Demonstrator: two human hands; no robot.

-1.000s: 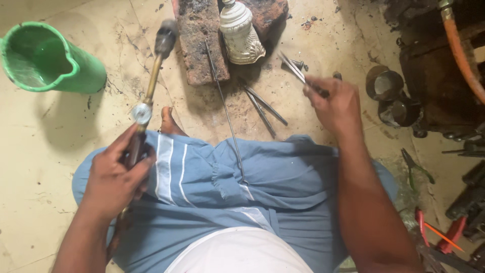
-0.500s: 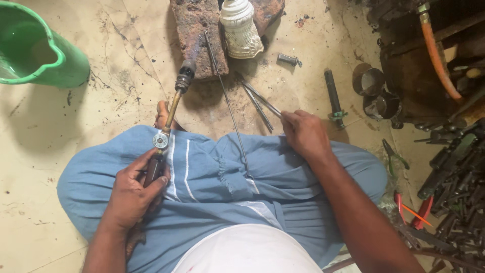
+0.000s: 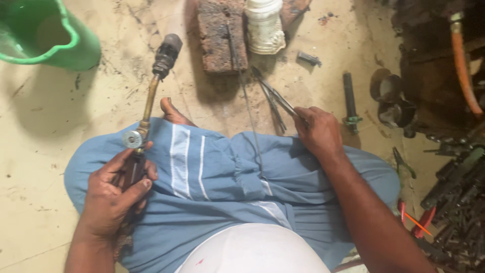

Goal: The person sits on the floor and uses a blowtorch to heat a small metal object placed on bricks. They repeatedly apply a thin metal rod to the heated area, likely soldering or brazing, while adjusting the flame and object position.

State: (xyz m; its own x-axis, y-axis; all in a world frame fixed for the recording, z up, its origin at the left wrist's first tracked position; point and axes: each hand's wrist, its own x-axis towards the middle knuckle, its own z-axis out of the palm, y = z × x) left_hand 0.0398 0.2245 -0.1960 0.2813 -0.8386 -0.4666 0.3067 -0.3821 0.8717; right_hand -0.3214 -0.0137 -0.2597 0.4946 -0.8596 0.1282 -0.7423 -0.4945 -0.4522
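Seated on floor, blue striped cloth (image 3: 217, 182) over lap. Left hand (image 3: 113, 194) low at near left, fingers wrapped shut around handle of gas torch (image 3: 146, 114), thumb up by the round valve knob. Torch long axis runs up and slightly right, away from body; brass tube leads to dark nozzle hanging over bare floor (image 3: 65, 116), open room to its left. Right hand (image 3: 318, 132) on right knee, palm down, closed on metal tongs (image 3: 275, 96), tips pointing up-left toward brick (image 3: 220, 35). Thin wire rod (image 3: 247, 108) from lap to brick. White container (image 3: 263, 25) beside brick; green bucket (image 3: 50, 35) far left; black tool (image 3: 349, 101) and scrap parts (image 3: 454, 197) crowd right edge.
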